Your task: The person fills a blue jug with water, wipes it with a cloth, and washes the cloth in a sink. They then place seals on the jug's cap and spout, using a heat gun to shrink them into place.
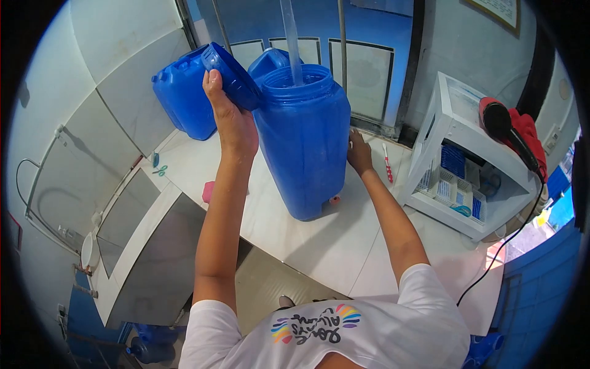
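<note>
A tall blue plastic water container [304, 141] stands upright on the white counter, its wide round mouth uncovered. A clear column [291, 37], either running water or a see-through tube, comes down from above into the mouth. Raised beside the container's neck, my left hand [230, 120] is closed on a round blue screw lid [232, 75], thumb on its near face. The lid is tilted up on edge. My right hand [359, 152] is low at the container's right side, close against it. Its fingers partly disappear behind the container, so their grip is hidden.
Another blue container [184, 95] stands at the back left, and one more [270, 61] is behind mine. To the right, a white shelf unit [461, 160] carries a hair dryer [498, 120] with a trailing cord. A toothbrush [387, 163] and scissors [160, 170] lie on the counter [332, 246].
</note>
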Tool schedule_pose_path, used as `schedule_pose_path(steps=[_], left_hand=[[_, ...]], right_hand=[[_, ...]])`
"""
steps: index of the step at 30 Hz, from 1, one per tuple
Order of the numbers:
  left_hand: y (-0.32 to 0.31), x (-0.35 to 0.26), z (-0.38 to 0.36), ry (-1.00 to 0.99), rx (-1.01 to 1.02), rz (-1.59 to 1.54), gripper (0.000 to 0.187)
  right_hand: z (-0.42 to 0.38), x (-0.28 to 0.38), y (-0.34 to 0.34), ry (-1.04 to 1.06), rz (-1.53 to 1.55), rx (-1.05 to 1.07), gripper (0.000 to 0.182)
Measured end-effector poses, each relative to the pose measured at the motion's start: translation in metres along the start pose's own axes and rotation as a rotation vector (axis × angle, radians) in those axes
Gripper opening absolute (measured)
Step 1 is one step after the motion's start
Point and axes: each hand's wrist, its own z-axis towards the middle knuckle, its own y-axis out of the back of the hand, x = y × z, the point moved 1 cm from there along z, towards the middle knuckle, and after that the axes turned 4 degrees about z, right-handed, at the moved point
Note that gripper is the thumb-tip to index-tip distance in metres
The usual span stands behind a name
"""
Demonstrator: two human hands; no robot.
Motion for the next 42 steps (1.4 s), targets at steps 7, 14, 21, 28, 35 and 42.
schedule_pose_path(steps=[7, 14, 21, 28, 35, 42], left_hand=[[-0.003, 0.001, 0.005, -0.014, 0.004, 0.065, 0.063], [-0.005, 0.001, 0.007, 0.0, 0.023, 0.142, 0.068], [-0.02, -0.01, 0.023, -0.052, 0.241, 0.663, 0.066], [-0.04, 0.003, 0.034, -0.31, 0.814, 1.428, 0.047], [-0.032, 0.01, 0.034, -0.319, 0.722, 1.246, 0.041], [-0.04, 0.015, 0.036, -0.421, 0.611, 1.243, 0.036]], right_hand=[[-0.038, -0.017, 0.007, -0.118, -0.144, -0.018, 0.049], [-0.071, -0.034, 0.002, -0.184, -0.251, 0.052, 0.06], [0.017, -0.009, 0.035, -0.104, 0.263, -0.163, 0.041], [0.107, 0.208, 0.147, 0.522, 0.952, 0.205, 0.041], [0.092, 0.223, 0.14, 0.437, 0.548, 0.289, 0.044], [0.094, 0.231, 0.143, 0.415, 0.429, 0.217, 0.044]])
